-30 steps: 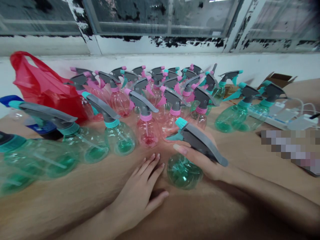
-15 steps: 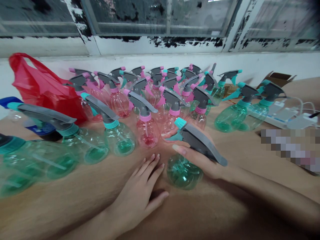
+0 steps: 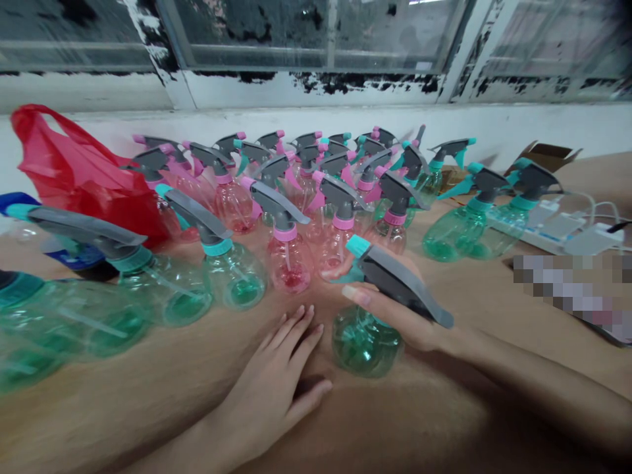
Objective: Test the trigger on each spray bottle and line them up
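Note:
My right hand (image 3: 390,306) is wrapped around the neck of a green spray bottle (image 3: 368,345), under its grey trigger head with a turquoise nozzle that points away to the left. The bottle is upright at the table's front; my fingers on its far side are partly hidden. Flat on the wooden table (image 3: 187,395) rests my left hand (image 3: 281,368), fingers stretched out, just left of that bottle and holding nothing. Beyond my left hand stand a pink spray bottle (image 3: 289,263) and a green spray bottle (image 3: 237,276).
Several more pink and green spray bottles crowd the back by the wall. A red plastic bag (image 3: 93,178) stands at the left, beside a dark-liquid bottle (image 3: 79,253). On the right are a white power strip (image 3: 548,227), a small cardboard box (image 3: 546,157) and a blurred-out flat object (image 3: 577,296).
The held spray bottle and my right hand have shifted very slightly right and toward me. My left hand stays flat in the same place.

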`<state>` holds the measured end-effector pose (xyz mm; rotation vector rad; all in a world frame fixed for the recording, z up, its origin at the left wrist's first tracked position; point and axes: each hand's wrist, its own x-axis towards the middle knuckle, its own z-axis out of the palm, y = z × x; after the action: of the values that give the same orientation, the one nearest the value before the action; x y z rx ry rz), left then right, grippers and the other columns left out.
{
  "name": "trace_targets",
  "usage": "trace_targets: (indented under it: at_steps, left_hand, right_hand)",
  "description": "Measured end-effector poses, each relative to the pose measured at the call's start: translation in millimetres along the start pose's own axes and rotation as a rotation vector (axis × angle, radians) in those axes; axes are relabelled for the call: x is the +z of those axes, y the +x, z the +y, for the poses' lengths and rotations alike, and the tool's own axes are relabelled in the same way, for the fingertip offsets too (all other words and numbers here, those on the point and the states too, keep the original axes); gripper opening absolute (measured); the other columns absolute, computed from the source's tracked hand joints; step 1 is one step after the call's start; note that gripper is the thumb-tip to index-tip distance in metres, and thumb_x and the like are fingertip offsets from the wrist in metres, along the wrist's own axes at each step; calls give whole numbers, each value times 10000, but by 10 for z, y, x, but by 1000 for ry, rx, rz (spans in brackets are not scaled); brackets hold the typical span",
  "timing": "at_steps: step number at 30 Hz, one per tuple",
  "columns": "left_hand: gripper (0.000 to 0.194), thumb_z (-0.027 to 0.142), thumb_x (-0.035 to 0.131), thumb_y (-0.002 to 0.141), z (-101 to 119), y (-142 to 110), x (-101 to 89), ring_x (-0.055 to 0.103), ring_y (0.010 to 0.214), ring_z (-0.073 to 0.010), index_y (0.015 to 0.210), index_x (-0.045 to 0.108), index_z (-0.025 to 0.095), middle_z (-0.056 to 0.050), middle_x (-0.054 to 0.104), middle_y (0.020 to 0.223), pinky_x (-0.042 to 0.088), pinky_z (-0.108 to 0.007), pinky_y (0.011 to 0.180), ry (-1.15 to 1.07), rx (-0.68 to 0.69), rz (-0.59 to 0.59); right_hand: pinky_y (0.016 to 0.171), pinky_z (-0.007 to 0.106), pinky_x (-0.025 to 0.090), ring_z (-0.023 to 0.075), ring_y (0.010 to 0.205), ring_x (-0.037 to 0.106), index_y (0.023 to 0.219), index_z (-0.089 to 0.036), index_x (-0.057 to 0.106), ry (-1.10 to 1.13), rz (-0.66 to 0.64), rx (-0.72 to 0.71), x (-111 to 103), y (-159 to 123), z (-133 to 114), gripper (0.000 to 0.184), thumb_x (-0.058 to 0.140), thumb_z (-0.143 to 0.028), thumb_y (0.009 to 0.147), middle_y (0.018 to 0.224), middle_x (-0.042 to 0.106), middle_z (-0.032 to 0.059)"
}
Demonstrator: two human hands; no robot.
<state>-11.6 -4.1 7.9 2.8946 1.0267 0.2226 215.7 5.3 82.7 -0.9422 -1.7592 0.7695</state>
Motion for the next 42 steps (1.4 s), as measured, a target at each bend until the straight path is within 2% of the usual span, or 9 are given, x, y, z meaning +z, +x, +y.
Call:
trace_targets:
  at_steps: [7,17,30,38,42]
  left_hand:
    - [628,494,518,947,-9,4,9,311,1404,-297,1446,390,136,-137,333,1531,314,-487,1112,-5,3,4]
    - [632,489,531,942,2,4,15,323,1399,-291,1440,392,125,-146,345,1524,318,-487,1108,-1,13,14]
    - [624,499,513,948,-5,6,20,321,1401,-287,1434,405,123,-148,341,1526,304,-480,1119,10,17,15]
    - [627,486,515,949,-6,-4,11,310,1403,-303,1447,384,128,-143,337,1531,314,-501,1109,-25,0,0]
    - [621,483,513,947,1,-5,7,323,1395,-316,1452,380,147,-142,346,1526,324,-512,1100,-49,-13,-6]
  right_hand:
    - [522,269,458,129,525,537,1025,-238,596,125,4,51,40,-21,10,183,618,-322,865,656,582,-38]
    - [607,263,495,117,598,573,1033,-219,600,117,20,30,43,-36,30,188,615,-310,868,761,608,-21]
    - [552,254,479,114,553,550,1028,-219,596,136,24,29,49,-16,26,179,622,-286,864,695,580,-35]
    - [562,256,485,110,566,555,1025,-213,588,143,16,45,46,-19,16,183,615,-292,863,725,589,-28]
    - [600,277,492,134,644,583,983,-234,562,107,9,17,14,-13,-17,175,627,-330,852,803,603,-14]
